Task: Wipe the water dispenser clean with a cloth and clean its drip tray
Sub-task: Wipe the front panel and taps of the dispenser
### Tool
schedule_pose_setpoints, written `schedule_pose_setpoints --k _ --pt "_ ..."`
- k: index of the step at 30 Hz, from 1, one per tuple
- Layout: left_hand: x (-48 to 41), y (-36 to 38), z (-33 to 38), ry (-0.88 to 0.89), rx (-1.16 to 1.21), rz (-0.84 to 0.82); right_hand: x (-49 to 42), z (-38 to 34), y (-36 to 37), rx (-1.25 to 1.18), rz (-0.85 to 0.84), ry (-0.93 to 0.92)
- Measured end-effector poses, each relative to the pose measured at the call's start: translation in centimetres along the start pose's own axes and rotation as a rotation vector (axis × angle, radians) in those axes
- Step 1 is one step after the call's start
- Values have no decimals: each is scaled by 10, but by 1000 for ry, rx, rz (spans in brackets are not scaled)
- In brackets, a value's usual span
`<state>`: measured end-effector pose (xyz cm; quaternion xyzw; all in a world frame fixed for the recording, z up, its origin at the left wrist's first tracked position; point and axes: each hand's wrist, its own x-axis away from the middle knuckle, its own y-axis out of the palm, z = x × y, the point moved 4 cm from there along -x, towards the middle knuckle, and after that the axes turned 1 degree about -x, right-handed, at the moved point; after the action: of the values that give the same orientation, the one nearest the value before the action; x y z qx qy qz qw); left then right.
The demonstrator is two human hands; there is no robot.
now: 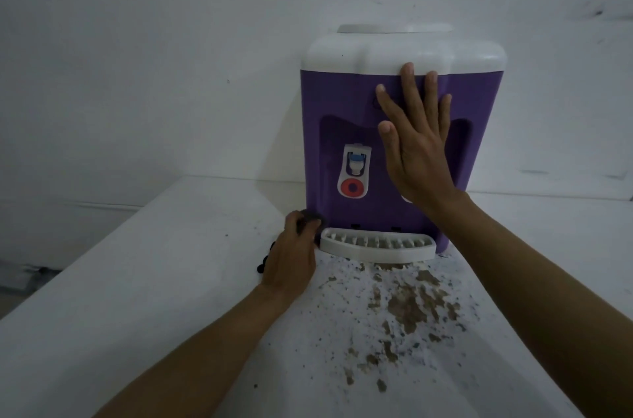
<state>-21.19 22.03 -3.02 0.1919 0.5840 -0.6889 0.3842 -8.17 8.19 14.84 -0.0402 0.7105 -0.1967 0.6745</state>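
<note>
A purple water dispenser (346, 102) with a white top stands on a white counter against the wall. One tap (355, 170) with a blue lever and a red ring shows on its front. A white slotted drip tray (376, 248) sits at its foot. My right hand (414, 140) lies flat on the dispenser's front, fingers straight and pointing up. My left hand (291, 256) grips a dark cloth (310, 217) at the dispenser's lower left corner, beside the tray's left end. Most of the cloth is hidden in the fist.
The white counter (171, 280) has brown patches of chipped paint (404, 304) in front of the tray. Its left edge drops off towards the floor. A white wall (171, 57) rises right behind the dispenser.
</note>
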Motion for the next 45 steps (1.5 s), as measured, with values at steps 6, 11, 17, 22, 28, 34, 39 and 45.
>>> schedule_pose_setpoints --k 6,11,17,22,28,34,39,45 --pt "-12 -12 16 -650 395 -39 0 -1 3 -14 20 9" --pt "-19 -5 14 -1048 604 59 0 -2 4 -18 29 12" --pt "-31 -14 26 -1128 687 272 0 -2 4 -18 37 21" --pt "-88 -66 43 -859 655 537 1 -2 5 -18 39 20" --pt "-129 -90 59 -397 507 682 1 -3 5 -16 38 25" --pt "-99 -53 54 -111 362 558 1 1 4 -3 14 14" --pt "-123 -73 63 -199 448 672 2 2 3 30 3 -12" --pt "-176 -111 86 -99 453 741 2 4 3 48 -10 -23"
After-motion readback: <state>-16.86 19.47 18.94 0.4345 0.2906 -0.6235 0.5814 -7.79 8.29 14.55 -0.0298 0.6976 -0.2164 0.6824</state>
